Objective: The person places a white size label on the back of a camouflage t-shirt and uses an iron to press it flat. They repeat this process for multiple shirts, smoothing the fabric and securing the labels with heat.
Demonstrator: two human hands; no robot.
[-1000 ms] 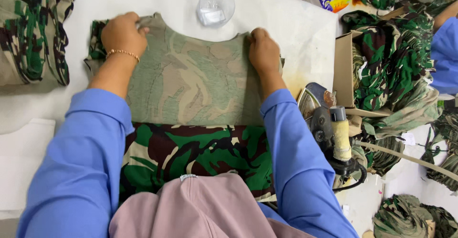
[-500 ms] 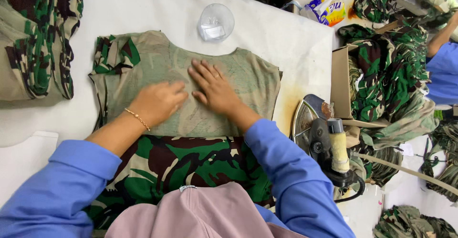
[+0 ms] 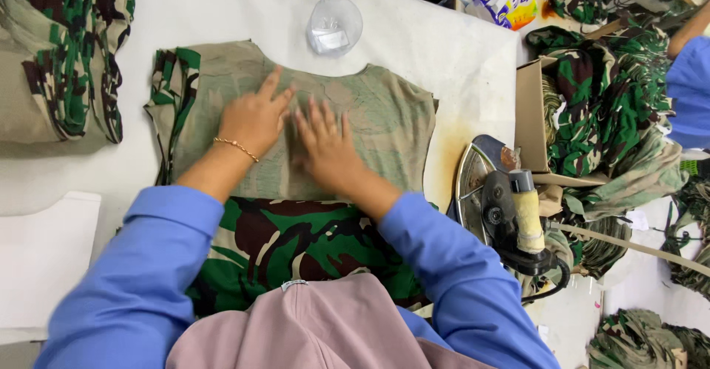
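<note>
A camouflage fabric piece (image 3: 384, 110) lies inside out on the white ironing table (image 3: 222, 7), its faded olive back facing up and its green and brown printed side showing near my body. My left hand (image 3: 255, 117), with a thin gold bracelet at the wrist, lies flat on the middle of the fabric with fingers spread. My right hand (image 3: 325, 147) presses flat beside it, fingers apart, almost touching the left hand. Neither hand holds anything.
A clear plastic lid (image 3: 334, 25) rests just beyond the fabric. An iron (image 3: 503, 206) stands at the table's right edge. Stacked camouflage pieces (image 3: 63, 58) sit at far left, more fill a cardboard box (image 3: 606, 110) at right. Another person's blue sleeve (image 3: 691, 92) is at far right.
My hands came in from the fabric's upper corners to its middle and now lie flat side by side. The fabric's top edge has been spread flatter.
</note>
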